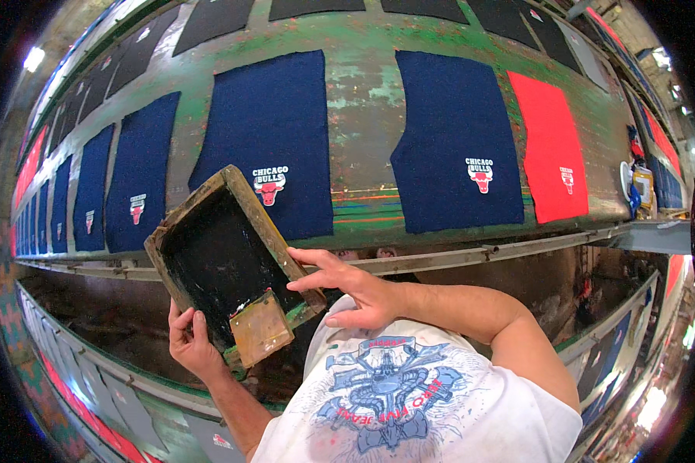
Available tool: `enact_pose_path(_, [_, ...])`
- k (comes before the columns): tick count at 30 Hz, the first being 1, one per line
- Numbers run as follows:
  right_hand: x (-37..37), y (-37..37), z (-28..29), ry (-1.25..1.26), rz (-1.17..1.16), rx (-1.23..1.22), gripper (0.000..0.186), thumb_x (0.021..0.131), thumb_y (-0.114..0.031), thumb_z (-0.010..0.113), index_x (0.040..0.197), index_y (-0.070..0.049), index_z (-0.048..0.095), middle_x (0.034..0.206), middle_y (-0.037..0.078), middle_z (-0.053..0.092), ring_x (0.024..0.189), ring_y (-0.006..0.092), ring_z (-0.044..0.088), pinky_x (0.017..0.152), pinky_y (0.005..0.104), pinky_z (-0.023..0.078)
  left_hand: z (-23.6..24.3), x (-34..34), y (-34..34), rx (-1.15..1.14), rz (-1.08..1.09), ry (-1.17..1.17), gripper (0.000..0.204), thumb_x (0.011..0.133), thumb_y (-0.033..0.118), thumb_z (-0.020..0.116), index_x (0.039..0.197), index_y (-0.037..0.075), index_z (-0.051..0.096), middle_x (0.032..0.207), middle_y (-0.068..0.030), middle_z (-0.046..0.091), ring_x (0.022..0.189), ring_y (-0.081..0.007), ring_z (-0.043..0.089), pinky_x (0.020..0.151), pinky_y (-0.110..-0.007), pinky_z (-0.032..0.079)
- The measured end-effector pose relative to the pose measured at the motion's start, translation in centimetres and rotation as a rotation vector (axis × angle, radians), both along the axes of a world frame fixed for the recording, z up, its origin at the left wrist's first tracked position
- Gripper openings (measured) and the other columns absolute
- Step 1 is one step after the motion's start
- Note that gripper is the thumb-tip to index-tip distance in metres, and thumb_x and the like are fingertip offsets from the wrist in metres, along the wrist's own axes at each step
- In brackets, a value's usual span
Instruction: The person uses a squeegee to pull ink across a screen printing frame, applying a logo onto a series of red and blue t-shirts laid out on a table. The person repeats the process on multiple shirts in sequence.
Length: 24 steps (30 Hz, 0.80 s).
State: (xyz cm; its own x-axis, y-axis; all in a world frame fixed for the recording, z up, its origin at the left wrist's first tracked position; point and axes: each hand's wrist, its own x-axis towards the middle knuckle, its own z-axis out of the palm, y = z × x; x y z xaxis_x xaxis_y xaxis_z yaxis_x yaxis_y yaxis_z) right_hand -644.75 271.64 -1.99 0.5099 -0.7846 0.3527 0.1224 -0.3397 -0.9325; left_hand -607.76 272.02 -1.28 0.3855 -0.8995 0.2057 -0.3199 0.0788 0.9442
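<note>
A wooden-rimmed screen-printing frame (266, 224) with a dark panel inside is tilted in front of me, over the table's near edge. My left hand (193, 339) is closed on its lower left side, the thumb along the rim. Inside the frame's lower end lies a worn, yellowish, flat block (261, 328), perhaps a squeegee; its underside is hidden. My right hand (355, 289) lies at the frame's right rim, fingers stretched out and touching it, thumb apart. Behind the frame's upper corner is a navy cloth panel (266, 116) with a small bull-head print, partly covered.
The long green, paint-stained table (363, 100) carries another navy panel (455, 116), a red panel (548, 139) and several more in rows. A metal rail (440, 258) runs along its near edge. Containers (642, 185) stand at the right end. Another table with panels (123, 401) lies at lower left.
</note>
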Motion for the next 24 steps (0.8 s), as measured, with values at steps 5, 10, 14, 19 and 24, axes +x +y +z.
enact_pose_path(5, [-0.9,0.4,-0.3,0.006,-0.086,0.042,0.08,0.091,-0.028,0.083,0.164,-0.008,0.058,0.182,0.031,0.027,0.169,0.048,0.028,0.137,0.059,0.021,-0.3,-0.5,-2.1,0.045,-0.107,-0.12,0.036,0.088,-0.02,0.073,0.12,-0.003,0.076,0.169,-0.0256,0.056,0.142,-0.0275,0.065,0.118,-0.04,0.052])
enact_pose_path(10, [-3.6,0.8,0.7,-0.018,-0.191,0.13,0.078,0.092,-0.028,0.083,0.163,-0.008,0.06,0.182,0.029,0.029,0.168,0.0444,0.033,0.136,0.0567,0.025,1.6,-4.2,-5.2,0.096,-0.208,-0.147,0.043,0.085,-0.023,0.068,0.122,-0.002,0.074,0.167,-0.0232,0.058,0.145,-0.0293,0.063,0.12,-0.041,0.05])
enact_pose_path(14, [-8.0,2.0,2.7,-0.032,-0.33,0.211,0.076,0.096,-0.028,0.081,0.166,-0.009,0.057,0.183,0.024,0.029,0.166,0.0382,0.036,0.133,0.0537,0.031,4.4,-9.6,-6.8,0.11,-0.292,-0.218,0.042,0.086,-0.021,0.068,0.122,-0.002,0.073,0.168,-0.0229,0.057,0.146,-0.0299,0.063,0.122,-0.041,0.048])
enact_pose_path(19, [-15.4,6.1,0.5,-0.074,-0.652,0.348,0.08,0.093,0.004,0.071,0.17,-0.007,0.049,0.177,0.017,0.04,0.161,0.0265,0.046,0.127,0.0462,0.046,0.6,-21.2,-7.8,0.019,-0.473,-0.081,0.038,0.086,-0.022,0.066,0.118,-0.002,0.074,0.17,-0.0237,0.054,0.15,-0.0319,0.06,0.125,-0.044,0.046])
enact_pose_path(24, [-25.0,10.8,-0.3,-0.137,-0.866,0.479,0.076,0.095,0.0,0.072,0.168,0.001,0.05,0.166,0.015,0.052,0.155,0.0262,0.052,0.129,0.0441,0.044,-2.8,-34.2,-5.9,-0.019,-0.593,0.002,0.033,0.087,-0.018,0.068,0.113,0.0,0.076,0.168,-0.0277,0.053,0.147,-0.0315,0.062,0.12,-0.04,0.05])
